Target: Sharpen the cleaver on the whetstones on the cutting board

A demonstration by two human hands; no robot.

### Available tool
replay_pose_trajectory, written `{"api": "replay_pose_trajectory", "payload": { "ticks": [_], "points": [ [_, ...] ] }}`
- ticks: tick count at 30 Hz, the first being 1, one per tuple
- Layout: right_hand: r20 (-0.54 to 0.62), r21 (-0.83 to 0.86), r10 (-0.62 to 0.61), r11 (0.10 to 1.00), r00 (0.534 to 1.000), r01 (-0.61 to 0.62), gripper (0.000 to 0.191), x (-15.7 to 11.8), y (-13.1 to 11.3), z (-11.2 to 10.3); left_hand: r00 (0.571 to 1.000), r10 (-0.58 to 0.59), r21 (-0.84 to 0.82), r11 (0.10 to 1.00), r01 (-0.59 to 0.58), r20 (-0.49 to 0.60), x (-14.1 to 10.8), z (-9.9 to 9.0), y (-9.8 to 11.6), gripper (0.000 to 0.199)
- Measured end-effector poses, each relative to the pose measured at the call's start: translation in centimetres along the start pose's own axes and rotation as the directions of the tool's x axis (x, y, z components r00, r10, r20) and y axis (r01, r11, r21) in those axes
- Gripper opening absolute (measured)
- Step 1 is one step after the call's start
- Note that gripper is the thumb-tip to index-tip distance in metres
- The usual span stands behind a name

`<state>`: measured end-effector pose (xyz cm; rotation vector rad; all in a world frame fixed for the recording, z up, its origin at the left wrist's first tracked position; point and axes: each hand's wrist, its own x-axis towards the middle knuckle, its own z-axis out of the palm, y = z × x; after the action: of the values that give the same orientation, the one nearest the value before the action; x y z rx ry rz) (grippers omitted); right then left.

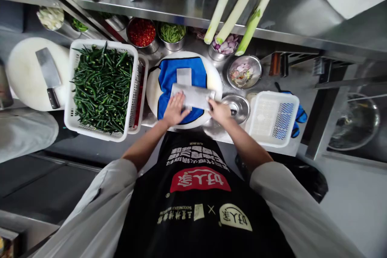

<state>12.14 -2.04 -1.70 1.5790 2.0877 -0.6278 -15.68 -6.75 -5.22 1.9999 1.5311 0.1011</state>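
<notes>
- the left hand (174,109) lies palm down, fingers spread, on the left part of a broad blade (195,96).
- the right hand (220,111) closes on the blade's right end; the handle is hidden.
- the blade crosses a pale bar (184,75) on a blue cloth (198,72), over a round board (214,74) by the front edge of the worktop (148,120).
- a chilli basket (98,134) stands just left of the board.
</notes>
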Motion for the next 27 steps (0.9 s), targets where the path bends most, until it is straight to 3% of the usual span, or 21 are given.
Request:
{"api": "replay_pose_trajectory", "payload": {
  "ticks": [2,4,6,9,11,15,17,21,23,25,27],
  "points": [
    [0.087,0.012,-0.022,1.000,0.996,0.021,0.060,-3.3,-0.1,1.9,0.999,-0.003,0.008,1.000,0.003,0.040,-4.2,1.3,1.7,0.088],
    [0.130,0.017,-0.037,0.999,0.991,0.035,0.058,-4.1,0.0,2.6,0.997,-0.029,0.009,1.000,0.028,0.071,-5.8,1.8,2.2,0.087],
    [0.087,0.006,-0.036,0.999,0.996,0.036,0.059,-1.3,0.0,1.4,0.996,-0.058,0.003,0.998,0.058,0.066,-3.5,0.8,0.8,0.088],
    [-0.055,-0.004,-0.046,0.999,0.997,0.046,0.065,4.4,-0.7,-1.7,0.997,-0.074,-0.015,0.997,0.074,0.011,2.3,-1.8,-2.4,0.090],
    [-0.081,-0.008,-0.056,0.998,0.995,0.056,0.067,4.7,-1.2,-2.2,0.998,-0.059,-0.023,0.998,0.059,-0.016,2.8,-2.4,-2.8,0.090],
    [0.104,0.007,-0.048,0.999,0.993,0.048,0.064,-2.0,-1.4,1.0,0.999,-0.039,-0.016,0.999,0.040,0.028,-4.0,0.3,0.6,0.088],
    [0.145,0.012,-0.039,0.999,0.989,0.038,0.061,-2.9,-1.4,1.7,0.997,-0.050,-0.008,0.999,0.051,0.051,-5.4,1.0,1.1,0.088],
    [-0.012,0.005,-0.057,0.998,0.998,0.057,0.064,3.2,-1.8,-1.0,0.996,-0.083,-0.008,0.996,0.083,-0.037,0.2,-1.1,-2.3,0.089],
    [-0.074,0.010,-0.067,0.998,0.995,0.068,0.068,4.4,-2.0,-1.5,0.994,-0.077,-0.012,0.997,0.076,-0.078,1.8,-1.7,-3.1,0.089],
    [-0.025,0.015,-0.062,0.998,0.998,0.063,0.068,1.9,-2.0,-0.3,0.997,-0.044,-0.008,0.999,0.043,-0.061,-0.2,-0.9,-2.0,0.089],
    [0.070,0.023,-0.048,0.999,0.996,0.047,0.064,-2.2,-1.6,1.8,1.000,-0.009,-0.003,1.000,0.009,0.001,-4.0,0.7,0.2,0.089]
  ]
}}
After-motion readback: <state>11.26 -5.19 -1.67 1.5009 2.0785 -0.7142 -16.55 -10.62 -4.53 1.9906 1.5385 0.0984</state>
